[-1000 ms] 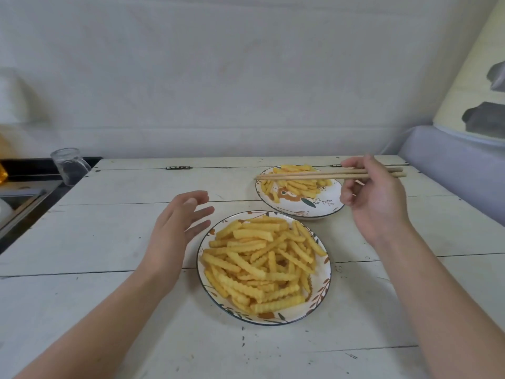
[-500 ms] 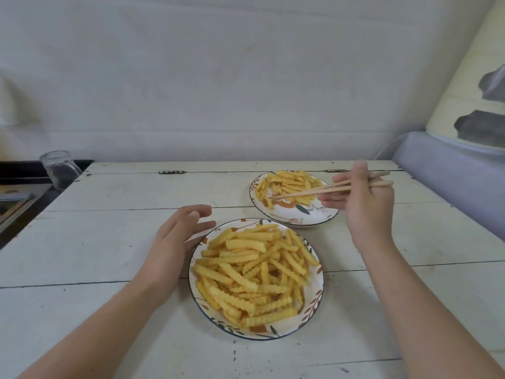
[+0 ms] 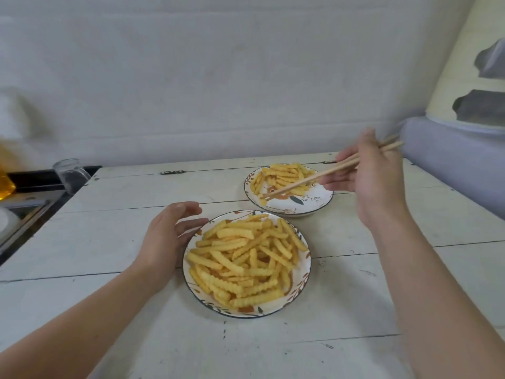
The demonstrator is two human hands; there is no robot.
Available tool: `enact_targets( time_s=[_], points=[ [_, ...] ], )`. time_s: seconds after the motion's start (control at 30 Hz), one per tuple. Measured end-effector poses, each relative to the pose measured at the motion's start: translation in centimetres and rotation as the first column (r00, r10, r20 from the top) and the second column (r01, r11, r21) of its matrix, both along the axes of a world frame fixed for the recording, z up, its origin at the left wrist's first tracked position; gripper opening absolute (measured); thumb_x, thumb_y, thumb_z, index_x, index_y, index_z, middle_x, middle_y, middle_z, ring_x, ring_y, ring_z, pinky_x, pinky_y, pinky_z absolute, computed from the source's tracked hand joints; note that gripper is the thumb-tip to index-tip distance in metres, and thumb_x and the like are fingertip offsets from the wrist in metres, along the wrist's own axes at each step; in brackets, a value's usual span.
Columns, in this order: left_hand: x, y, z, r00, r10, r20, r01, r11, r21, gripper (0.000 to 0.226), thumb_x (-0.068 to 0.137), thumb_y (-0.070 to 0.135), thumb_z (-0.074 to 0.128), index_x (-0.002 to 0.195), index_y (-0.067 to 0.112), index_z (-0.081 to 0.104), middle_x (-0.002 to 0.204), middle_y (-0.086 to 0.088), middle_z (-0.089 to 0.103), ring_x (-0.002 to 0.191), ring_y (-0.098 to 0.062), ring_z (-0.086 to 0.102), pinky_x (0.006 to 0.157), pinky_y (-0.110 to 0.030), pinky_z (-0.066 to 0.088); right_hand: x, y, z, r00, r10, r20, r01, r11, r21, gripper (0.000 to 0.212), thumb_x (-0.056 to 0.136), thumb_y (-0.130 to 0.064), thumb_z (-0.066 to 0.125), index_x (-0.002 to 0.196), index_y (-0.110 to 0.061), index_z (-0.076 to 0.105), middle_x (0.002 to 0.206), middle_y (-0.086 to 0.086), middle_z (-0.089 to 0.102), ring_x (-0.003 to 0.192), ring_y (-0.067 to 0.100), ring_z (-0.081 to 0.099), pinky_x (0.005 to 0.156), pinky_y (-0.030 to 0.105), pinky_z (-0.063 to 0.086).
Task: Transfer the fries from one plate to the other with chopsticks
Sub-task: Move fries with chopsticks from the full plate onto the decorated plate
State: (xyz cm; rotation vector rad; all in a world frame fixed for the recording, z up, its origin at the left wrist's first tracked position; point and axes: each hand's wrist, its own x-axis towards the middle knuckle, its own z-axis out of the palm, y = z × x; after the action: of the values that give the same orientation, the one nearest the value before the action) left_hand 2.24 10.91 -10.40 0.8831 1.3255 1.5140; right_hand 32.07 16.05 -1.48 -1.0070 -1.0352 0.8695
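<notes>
R hand (image 3: pixel 374 181) grips chopsticks (image 3: pixel 325 175), tips slanting down-left over far plate (image 3: pixel 314 207) by a fry (image 3: pixel 262 201). Crinkle fries (image 3: pixel 246 258) heaped on near plate (image 3: pixel 302 285), nearer L hand (image 3: pixel 166 236), relaxed, holding nothing, at its rim

Soft, even daylight is filling the scene, casting only faint shadows under the left hand (image 3: pixel 166 236) and beneath the right hand (image 3: pixel 374 181). Motion blur is smearing that right hand slightly. Beyond both hands, wide-angle distortion is bending the edges, and nothing is glaring.
</notes>
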Motion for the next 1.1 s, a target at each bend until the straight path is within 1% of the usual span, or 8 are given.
enact_targets(
  time_s=[0.13, 0.23, 0.37, 0.47, 0.57, 0.7, 0.87, 1.1],
  points=[
    [0.4, -0.3, 0.5, 0.999, -0.019, -0.030, 0.017, 0.999, -0.039, 0.037, 0.086, 0.038, 0.058, 0.107, 0.014, 0.074, 0.121, -0.003, 0.073, 0.103, -0.021, 0.077, 0.093, -0.044, 0.056, 1.4, -1.2, 2.8, 0.994, 0.062, 0.090, -0.062, 0.998, 0.000, 0.057, 0.107, -0.045, 0.038, 0.072, -0.004, 0.057, 0.048, 0.012, 0.061, 0.049, 0.033, 0.069, 0.042, 0.030, 0.054],
    [0.8, -0.5, 0.9, 0.999, -0.028, -0.033, 0.026, 0.998, -0.051, 0.044, 0.081, 0.040, 0.057, 0.111, 0.013, 0.074, 0.125, -0.004, 0.072, 0.101, -0.018, 0.076, 0.090, -0.040, 0.056, 1.1, -1.5, 2.7, 0.973, 0.078, 0.216, -0.079, 0.997, -0.007, 0.055, 0.106, -0.043, 0.043, 0.073, -0.003, 0.059, 0.049, 0.013, 0.062, 0.050, 0.033, 0.069, 0.043, 0.030, 0.054],
    [0.8, 0.2, 1.2, 1.000, -0.016, -0.016, 0.014, 0.993, -0.116, 0.037, 0.104, 0.035, 0.053, 0.121, 0.009, 0.072, 0.130, -0.012, 0.073, 0.107, -0.023, 0.073, 0.085, -0.033, 0.053, 1.6, -0.8, 3.8, 0.978, 0.005, 0.209, -0.017, 0.998, 0.055, 0.052, 0.104, -0.044, 0.047, 0.073, -0.005, 0.061, 0.049, 0.011, 0.063, 0.050, 0.032, 0.069, 0.042, 0.028, 0.052],
    [1.1, 0.8, 2.2, 1.000, -0.010, -0.009, 0.008, 0.988, -0.155, 0.039, 0.108, 0.034, 0.048, 0.124, 0.006, 0.070, 0.127, -0.014, 0.074, 0.104, -0.026, 0.073, 0.083, -0.032, 0.054, 1.9, 1.5, 4.0, 0.989, -0.091, 0.116, 0.071, 0.984, 0.166, 0.044, 0.105, -0.037, 0.048, 0.072, -0.009, 0.061, 0.053, 0.006, 0.063, 0.050, 0.029, 0.069, 0.043, 0.029, 0.052],
    [1.5, 1.0, 2.5, 0.997, 0.007, 0.083, -0.002, 0.998, -0.058, 0.038, 0.107, 0.029, 0.049, 0.127, 0.004, 0.069, 0.130, -0.019, 0.073, 0.112, -0.034, 0.075, 0.098, -0.041, 0.057, 0.8, 3.3, 0.5, 0.986, -0.138, 0.095, 0.110, 0.960, 0.257, 0.032, 0.105, -0.026, 0.049, 0.079, -0.014, 0.064, 0.071, 0.002, 0.067, 0.058, 0.025, 0.072, 0.057, 0.036, 0.059],
    [1.4, 0.9, 1.7, 0.992, -0.076, 0.101, 0.080, 0.996, -0.042, 0.042, 0.107, 0.031, 0.044, 0.128, 0.005, 0.070, 0.132, -0.014, 0.073, 0.118, -0.028, 0.073, 0.114, -0.054, 0.045, -0.2, 3.6, -4.6, 0.950, -0.184, 0.251, 0.096, 0.941, 0.323, 0.031, 0.106, -0.028, 0.050, 0.090, -0.007, 0.067, 0.085, 0.011, 0.070, 0.068, 0.019, 0.075, 0.064, 0.036, 0.061],
    [1.0, 1.2, 1.2, 0.991, -0.102, 0.081, 0.104, 0.995, -0.014, 0.047, 0.097, 0.037, 0.052, 0.125, 0.006, 0.073, 0.128, -0.011, 0.076, 0.117, -0.026, 0.074, 0.114, -0.055, 0.044, -0.4, 4.3, -4.8, 0.950, -0.186, 0.251, 0.103, 0.946, 0.309, 0.036, 0.106, -0.031, 0.048, 0.093, -0.005, 0.069, 0.083, 0.010, 0.071, 0.070, 0.021, 0.076, 0.065, 0.034, 0.061],
    [1.1, 1.7, 1.0, 0.992, -0.110, 0.066, 0.112, 0.993, -0.024, 0.043, 0.109, 0.030, 0.041, 0.125, 0.005, 0.073, 0.126, -0.009, 0.077, 0.117, -0.026, 0.074, 0.100, -0.044, 0.054, -0.4, 5.4, -4.7, 0.964, -0.196, 0.177, 0.157, 0.964, 0.216, 0.041, 0.106, -0.034, 0.049, 0.091, -0.002, 0.068, 0.076, 0.016, 0.069, 0.066, 0.024, 0.075, 0.061, 0.029, 0.060]
  ],
)
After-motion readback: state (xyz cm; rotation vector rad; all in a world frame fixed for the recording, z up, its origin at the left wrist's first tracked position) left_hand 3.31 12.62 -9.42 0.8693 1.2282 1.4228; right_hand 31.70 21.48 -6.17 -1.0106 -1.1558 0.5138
